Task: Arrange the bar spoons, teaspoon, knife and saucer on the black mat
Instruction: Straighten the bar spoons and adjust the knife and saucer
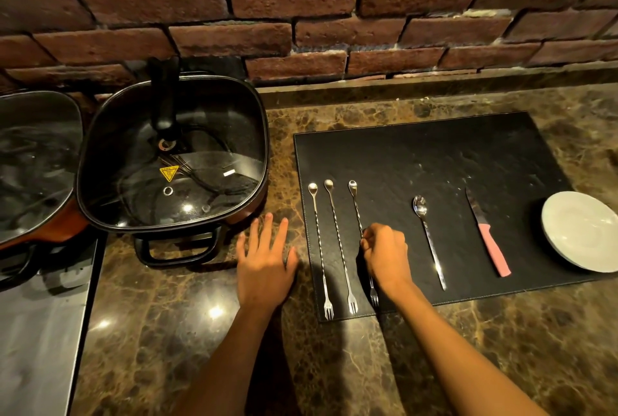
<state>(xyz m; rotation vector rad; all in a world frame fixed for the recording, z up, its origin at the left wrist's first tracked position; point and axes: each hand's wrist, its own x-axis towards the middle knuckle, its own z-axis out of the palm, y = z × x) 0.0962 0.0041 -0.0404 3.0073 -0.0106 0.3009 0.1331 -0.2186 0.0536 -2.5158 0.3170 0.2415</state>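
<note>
A black mat (434, 161) lies on the marble counter. On its left part rest three long twisted bar spoons with fork ends: the left one (318, 241), the middle one (338, 241) and the right one (356, 208). My right hand (384, 255) is closed around the right spoon's stem, which lies on the mat. A teaspoon (429, 241) sits to the right, then a knife (490, 241) with a pink handle. A white saucer (582, 231) rests at the mat's right edge. My left hand (264, 258) lies flat on the counter, fingers spread, left of the mat.
A square electric pan with a glass lid (174, 155) stands left of the mat, and a second pan (33, 165) is at the far left. A dark glossy surface (40, 332) fills the lower left. A brick wall (301, 14) runs along the back.
</note>
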